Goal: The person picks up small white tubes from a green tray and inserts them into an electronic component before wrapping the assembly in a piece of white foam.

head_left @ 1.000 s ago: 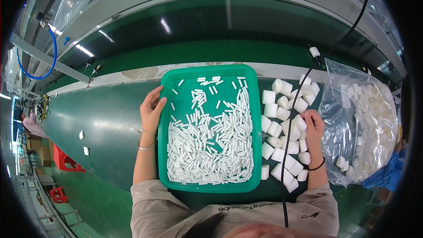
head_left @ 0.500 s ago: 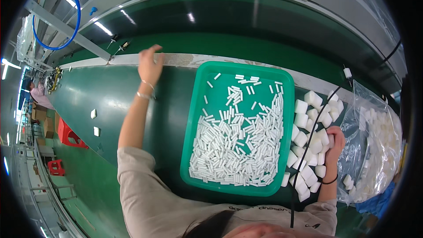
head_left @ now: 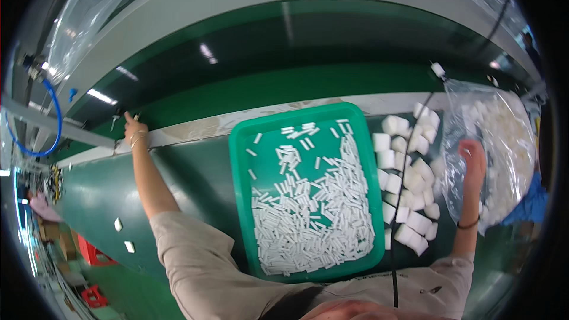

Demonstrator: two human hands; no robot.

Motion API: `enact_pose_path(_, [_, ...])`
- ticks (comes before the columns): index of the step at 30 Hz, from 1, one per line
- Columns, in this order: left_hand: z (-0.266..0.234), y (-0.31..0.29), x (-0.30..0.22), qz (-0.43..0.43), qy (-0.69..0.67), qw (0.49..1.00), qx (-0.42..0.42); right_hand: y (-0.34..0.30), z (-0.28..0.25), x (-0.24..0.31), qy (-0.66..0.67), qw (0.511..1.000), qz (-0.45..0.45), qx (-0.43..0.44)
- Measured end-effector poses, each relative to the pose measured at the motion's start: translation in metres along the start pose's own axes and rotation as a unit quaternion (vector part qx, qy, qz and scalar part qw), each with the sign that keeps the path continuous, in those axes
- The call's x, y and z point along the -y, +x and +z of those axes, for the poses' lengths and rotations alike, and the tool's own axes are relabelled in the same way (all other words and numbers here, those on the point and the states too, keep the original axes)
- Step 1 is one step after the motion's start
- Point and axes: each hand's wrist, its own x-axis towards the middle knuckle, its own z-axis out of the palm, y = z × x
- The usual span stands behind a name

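My left hand (head_left: 136, 128) is stretched out to the far left over the green belt. Its index finger points forward, and a small dark-and-gold fitting (head_left: 137, 117) shows between its spread fingers. Nearby on the belt lies another small slim fitting (head_left: 114, 121). My right hand (head_left: 472, 157), blurred, is at the clear plastic bag (head_left: 504, 136) with its fingers curled in; what they hold, if anything, is hidden. Left of it, white soft-looking blocks (head_left: 418, 222) lie in a loose heap. Between my arms a green tray (head_left: 239, 201) holds many short white rods (head_left: 314, 243).
A black cable (head_left: 395, 261) runs across the blocks. Two small white pieces (head_left: 118, 224) lie on the dark green table (head_left: 195, 172) at left. A pale ledge (head_left: 207, 127) divides table and belt. A blue hose (head_left: 58, 121) loops at far left; a small white device (head_left: 437, 69) stands beyond the bag.
My left hand has reached farther left, from the ledge to the small fitting on the belt. My right hand has moved from the white blocks to the bag. The whole view has shifted.
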Motion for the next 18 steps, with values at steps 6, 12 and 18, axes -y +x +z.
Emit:
enact_pose_path(6, [0.001,-0.013,-0.056,0.184,-0.052,0.981,0.029,0.015,0.016,0.005,-0.197,0.980,0.023,0.024])
enact_pose_path(12, [-0.030,-0.078,-0.102,0.050,-0.603,0.793,0.077,0.037,0.048,0.009,-0.361,0.906,-0.205,0.087])
enact_pose_path(18, [-0.105,-0.193,-0.113,0.030,-0.849,0.403,0.339,0.024,0.073,0.011,-0.394,0.875,-0.220,0.177])
